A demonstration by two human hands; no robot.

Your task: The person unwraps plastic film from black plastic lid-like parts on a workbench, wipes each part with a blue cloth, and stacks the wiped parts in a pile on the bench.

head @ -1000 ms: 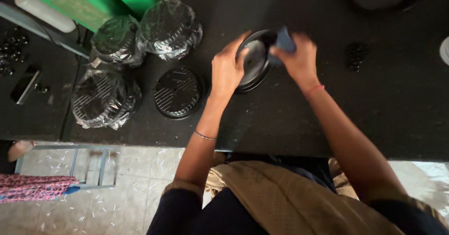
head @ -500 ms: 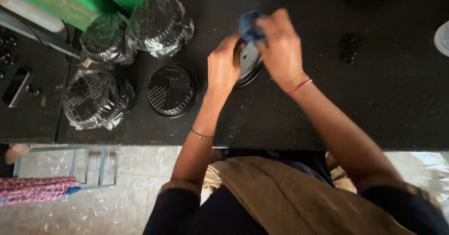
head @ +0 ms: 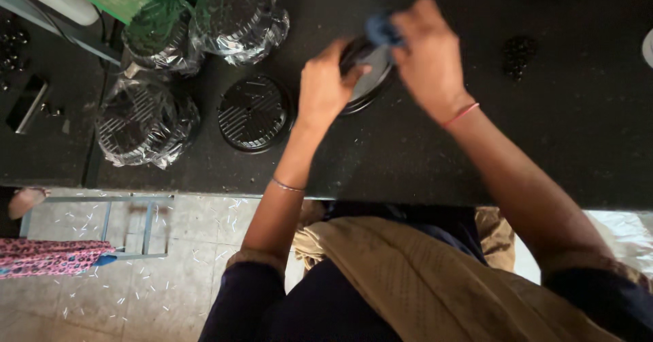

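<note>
Blue cloth (head: 381, 29), pinched in right hand (head: 425, 59), now up at the far rim of the black disc (head: 367, 80) on the dark table (head: 422, 158); left hand (head: 326, 87) still clamps the disc's near edge. Wiping well underway.

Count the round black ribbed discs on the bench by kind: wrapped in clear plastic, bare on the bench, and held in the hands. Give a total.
Wrapped in clear plastic: 3
Bare on the bench: 1
Held in the left hand, right hand pressing a blue cloth on it: 1
Total: 5
</note>
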